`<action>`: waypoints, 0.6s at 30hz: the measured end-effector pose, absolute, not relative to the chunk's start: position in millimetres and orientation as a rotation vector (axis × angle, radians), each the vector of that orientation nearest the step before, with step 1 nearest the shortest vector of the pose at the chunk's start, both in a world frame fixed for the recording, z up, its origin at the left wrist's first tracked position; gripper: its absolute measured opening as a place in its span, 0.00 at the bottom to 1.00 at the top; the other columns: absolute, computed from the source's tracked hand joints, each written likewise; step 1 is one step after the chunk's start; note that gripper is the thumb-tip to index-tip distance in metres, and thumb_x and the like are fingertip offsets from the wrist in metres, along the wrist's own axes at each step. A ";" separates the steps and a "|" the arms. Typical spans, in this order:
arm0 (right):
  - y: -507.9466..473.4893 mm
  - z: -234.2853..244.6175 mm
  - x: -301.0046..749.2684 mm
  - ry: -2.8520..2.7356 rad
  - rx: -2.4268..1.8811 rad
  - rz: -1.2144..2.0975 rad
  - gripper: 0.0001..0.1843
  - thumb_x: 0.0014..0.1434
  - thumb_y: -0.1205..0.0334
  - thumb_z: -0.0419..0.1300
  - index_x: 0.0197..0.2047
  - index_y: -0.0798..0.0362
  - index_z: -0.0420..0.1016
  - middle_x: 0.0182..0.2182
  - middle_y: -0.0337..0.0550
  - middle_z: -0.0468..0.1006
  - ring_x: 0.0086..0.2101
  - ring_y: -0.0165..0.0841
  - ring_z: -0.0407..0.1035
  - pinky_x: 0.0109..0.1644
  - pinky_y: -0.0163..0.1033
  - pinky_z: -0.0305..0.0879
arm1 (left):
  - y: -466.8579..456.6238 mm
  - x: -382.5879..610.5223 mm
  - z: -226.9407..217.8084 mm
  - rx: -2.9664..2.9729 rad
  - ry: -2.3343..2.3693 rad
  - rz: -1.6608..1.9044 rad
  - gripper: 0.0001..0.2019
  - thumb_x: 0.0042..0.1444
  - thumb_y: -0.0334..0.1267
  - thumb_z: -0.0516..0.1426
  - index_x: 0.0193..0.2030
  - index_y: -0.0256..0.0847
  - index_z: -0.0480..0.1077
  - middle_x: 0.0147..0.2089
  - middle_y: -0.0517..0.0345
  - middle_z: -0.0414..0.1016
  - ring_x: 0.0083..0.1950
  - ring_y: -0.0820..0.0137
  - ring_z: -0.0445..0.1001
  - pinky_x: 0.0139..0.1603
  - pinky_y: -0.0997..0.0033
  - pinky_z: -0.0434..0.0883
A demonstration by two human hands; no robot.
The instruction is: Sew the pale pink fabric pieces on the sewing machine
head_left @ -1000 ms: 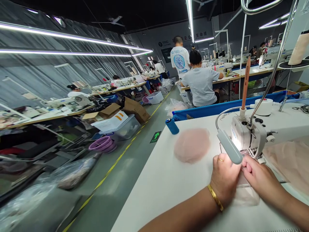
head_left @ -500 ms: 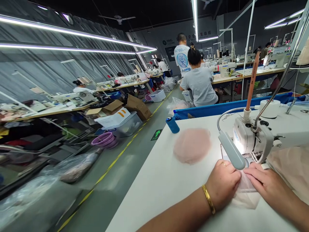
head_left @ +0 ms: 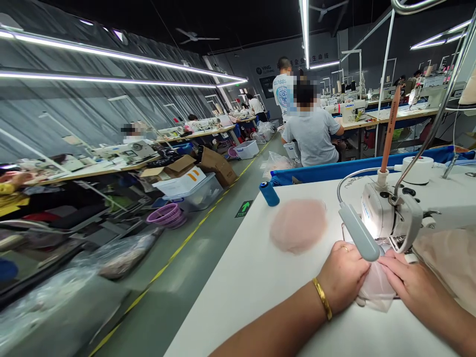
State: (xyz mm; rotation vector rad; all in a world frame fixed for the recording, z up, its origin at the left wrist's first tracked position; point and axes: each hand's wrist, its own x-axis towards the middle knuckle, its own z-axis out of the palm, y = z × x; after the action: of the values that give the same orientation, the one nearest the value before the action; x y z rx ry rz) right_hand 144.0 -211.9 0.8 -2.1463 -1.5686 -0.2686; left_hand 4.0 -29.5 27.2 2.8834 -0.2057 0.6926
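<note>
Under the head of a white sewing machine (head_left: 381,210), a piece of sheer pale pink fabric (head_left: 376,292) runs over the bed toward the needle area. My left hand (head_left: 342,277) presses on its left side, fingers curled in. On the right side, my right hand (head_left: 407,280) pinches the same fabric between thumb and fingers. The fingertips of both hands nearly meet just below a grey lamp (head_left: 359,233), which partly hides the needle area. Flat on the table to the left lies a round stack of sheer pink pieces (head_left: 298,226).
A blue thread cone (head_left: 269,194) stands near the left edge of the white table (head_left: 256,277). More sheer fabric (head_left: 448,258) lies right of the machine head. An orange pencil (head_left: 391,131) stands upright on the machine. Beyond blue cloth (head_left: 320,171), a co-worker (head_left: 314,131) sits facing away.
The fabric's near end has shifted slightly away from me, toward the machine. Both hands stay at its sides. The camera view has turned slightly left, and a co-worker's yellow sleeve now shows at the far left.
</note>
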 end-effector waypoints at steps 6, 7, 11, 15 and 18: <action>-217.8 -11.0 149.0 -1.549 -2.209 -0.215 0.21 0.75 0.59 0.46 0.53 0.44 0.81 0.45 0.53 0.83 0.36 0.42 0.80 0.35 0.44 0.75 | -29.5 1.2 36.4 2.945 -0.169 0.513 0.08 0.70 0.39 0.57 0.45 0.40 0.77 0.49 0.51 0.83 0.52 0.58 0.79 0.57 0.53 0.70; -220.2 -11.8 150.3 -1.569 -2.202 -0.210 0.21 0.75 0.60 0.46 0.55 0.45 0.80 0.46 0.53 0.83 0.37 0.42 0.80 0.37 0.45 0.75 | -31.0 -1.3 39.7 2.941 -0.152 0.490 0.11 0.70 0.45 0.59 0.47 0.40 0.77 0.49 0.49 0.82 0.53 0.55 0.78 0.57 0.51 0.70; -230.6 -6.5 153.2 -1.715 -2.049 -0.057 0.22 0.74 0.64 0.47 0.66 0.43 0.70 0.56 0.52 0.79 0.45 0.40 0.78 0.46 0.47 0.76 | -40.7 -14.4 49.8 2.915 -0.158 0.387 0.29 0.58 0.66 0.63 0.48 0.39 0.76 0.50 0.43 0.80 0.51 0.50 0.77 0.56 0.46 0.69; -231.8 5.8 151.2 -1.808 -1.920 0.156 0.15 0.76 0.64 0.46 0.52 0.45 0.74 0.54 0.47 0.77 0.44 0.37 0.75 0.46 0.46 0.73 | -46.6 -18.6 47.0 2.905 -0.197 0.382 0.09 0.60 0.43 0.63 0.39 0.40 0.71 0.51 0.47 0.78 0.50 0.54 0.76 0.54 0.51 0.69; -226.0 9.7 149.2 -1.763 -1.879 0.205 0.16 0.78 0.61 0.45 0.45 0.46 0.72 0.46 0.45 0.79 0.40 0.38 0.74 0.43 0.45 0.71 | -45.2 -10.4 40.4 2.862 -0.156 0.433 0.04 0.58 0.28 0.57 0.36 0.41 0.67 0.42 0.51 0.78 0.44 0.61 0.75 0.49 0.60 0.71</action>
State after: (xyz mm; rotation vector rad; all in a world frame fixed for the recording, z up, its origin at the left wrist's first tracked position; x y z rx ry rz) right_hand 149.2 -226.0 9.7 -1.8794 -1.7631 0.2052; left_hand -10.4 -45.2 40.4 2.8624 -0.1563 0.4328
